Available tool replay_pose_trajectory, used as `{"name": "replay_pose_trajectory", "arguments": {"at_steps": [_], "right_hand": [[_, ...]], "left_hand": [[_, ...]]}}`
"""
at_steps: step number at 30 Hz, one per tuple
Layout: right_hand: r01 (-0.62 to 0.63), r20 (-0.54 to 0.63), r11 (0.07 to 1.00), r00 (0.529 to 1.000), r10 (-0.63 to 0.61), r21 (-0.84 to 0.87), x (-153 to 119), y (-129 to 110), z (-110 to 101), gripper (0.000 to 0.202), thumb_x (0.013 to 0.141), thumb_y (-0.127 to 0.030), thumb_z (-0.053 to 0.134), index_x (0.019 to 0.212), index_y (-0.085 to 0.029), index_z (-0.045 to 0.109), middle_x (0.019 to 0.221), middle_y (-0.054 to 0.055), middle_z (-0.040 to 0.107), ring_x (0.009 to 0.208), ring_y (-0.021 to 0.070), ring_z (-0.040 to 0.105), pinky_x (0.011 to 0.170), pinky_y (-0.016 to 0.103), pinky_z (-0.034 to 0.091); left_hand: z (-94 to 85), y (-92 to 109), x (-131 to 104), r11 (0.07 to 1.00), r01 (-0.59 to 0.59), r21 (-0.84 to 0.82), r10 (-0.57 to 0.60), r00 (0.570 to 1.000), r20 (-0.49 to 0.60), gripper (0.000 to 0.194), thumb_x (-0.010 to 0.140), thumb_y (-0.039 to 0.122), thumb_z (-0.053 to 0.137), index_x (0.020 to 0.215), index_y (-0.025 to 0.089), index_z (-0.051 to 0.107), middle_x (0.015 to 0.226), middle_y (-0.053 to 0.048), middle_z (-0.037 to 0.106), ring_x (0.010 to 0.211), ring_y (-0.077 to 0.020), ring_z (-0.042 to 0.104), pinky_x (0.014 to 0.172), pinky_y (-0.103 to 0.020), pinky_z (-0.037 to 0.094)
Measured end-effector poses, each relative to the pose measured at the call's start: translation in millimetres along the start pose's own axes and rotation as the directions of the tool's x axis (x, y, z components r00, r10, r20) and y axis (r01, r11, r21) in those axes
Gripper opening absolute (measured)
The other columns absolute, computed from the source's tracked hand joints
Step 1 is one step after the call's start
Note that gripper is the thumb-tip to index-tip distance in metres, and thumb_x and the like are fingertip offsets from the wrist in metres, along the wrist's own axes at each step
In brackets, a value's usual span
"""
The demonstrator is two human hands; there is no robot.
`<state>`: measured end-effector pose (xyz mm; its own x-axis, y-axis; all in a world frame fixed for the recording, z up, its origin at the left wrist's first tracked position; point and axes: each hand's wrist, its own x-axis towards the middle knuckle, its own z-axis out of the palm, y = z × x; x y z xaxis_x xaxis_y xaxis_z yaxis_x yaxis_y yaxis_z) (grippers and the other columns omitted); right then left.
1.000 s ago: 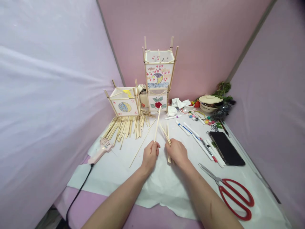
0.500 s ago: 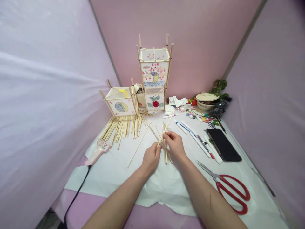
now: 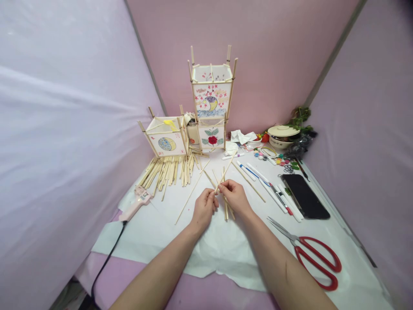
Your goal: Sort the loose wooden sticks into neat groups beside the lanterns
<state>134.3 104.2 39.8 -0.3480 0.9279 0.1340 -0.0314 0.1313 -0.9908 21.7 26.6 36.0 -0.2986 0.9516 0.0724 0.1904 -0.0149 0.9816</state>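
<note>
My left hand (image 3: 205, 209) is closed, thumb against fingers, at the lower end of a thin pale wooden stick (image 3: 230, 162). My right hand (image 3: 235, 196) pinches the same stick just above, so it slants up and away to the right. Beneath both hands several loose sticks (image 3: 226, 212) lie crossed on the white sheet, partly covered by the fingers. One stick (image 3: 192, 193) rests to the left of my left hand, and another stick (image 3: 250, 183) lies slanted beyond my right hand.
Behind stand paper lanterns with stick frames, a low lantern (image 3: 167, 144) and a taller stacked lantern (image 3: 213, 97). A stick pile (image 3: 167, 172) and a pink glue gun (image 3: 137, 202) are at left. Pens (image 3: 272, 196), a phone (image 3: 305, 196), red-handled scissors (image 3: 319, 254) and a lidded bowl (image 3: 282, 137) are at right.
A stick now lies on the sheet to the right of my right hand. My fingertips have come closer together near the held stick's lower end. The whole view has shifted slightly.
</note>
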Motion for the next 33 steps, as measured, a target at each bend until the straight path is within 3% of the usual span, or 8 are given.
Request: {"name": "replay_pose_trajectory", "arguments": {"at_steps": [6, 16, 33], "right_hand": [[-0.011, -0.009, 1.000, 1.000, 0.011, -0.010, -1, -2, 2, 0.021, 0.077, -0.036, 0.062, 0.069, -0.017, 0.057, 0.064, -0.001, 0.058, 0.063, 0.0147, 0.052, 0.064, 0.028, 0.040], [-0.010, 0.039, 1.000, 0.999, 0.010, 0.006, -5, -1, 7, 0.018, 0.083, -0.033, 0.054, 0.072, -0.020, 0.049, 0.063, -0.003, 0.055, 0.061, 0.0139, 0.053, 0.060, 0.026, 0.041], [-0.050, 0.072, 0.996, 0.996, 0.045, 0.069, -3, 0, 7, 0.015, 0.082, -0.032, 0.053, 0.073, -0.020, 0.052, 0.062, -0.004, 0.052, 0.058, 0.0123, 0.048, 0.056, 0.025, 0.038]], "left_hand": [[1.4, 0, 1, 1.000, 0.021, -0.011, -0.022, 1.000, -0.022, 0.025, 0.094, 0.041, 0.041, 0.084, 0.019, 0.048, 0.059, 0.003, 0.056, 0.045, -0.0084, 0.045, 0.046, -0.019, 0.036], [1.3, -3, 6, 0.970, 0.122, -0.208, -0.111, 0.992, 0.063, 0.030, 0.089, 0.048, 0.046, 0.082, 0.018, 0.046, 0.057, 0.002, 0.059, 0.040, -0.0093, 0.051, 0.039, -0.019, 0.035], [-7.7, -2, 15, 0.907, 0.261, -0.330, -0.210, 0.961, 0.182, 0.041, 0.078, 0.054, 0.060, 0.081, 0.015, 0.049, 0.060, -0.002, 0.063, 0.043, -0.0093, 0.055, 0.043, -0.018, 0.036]]}}
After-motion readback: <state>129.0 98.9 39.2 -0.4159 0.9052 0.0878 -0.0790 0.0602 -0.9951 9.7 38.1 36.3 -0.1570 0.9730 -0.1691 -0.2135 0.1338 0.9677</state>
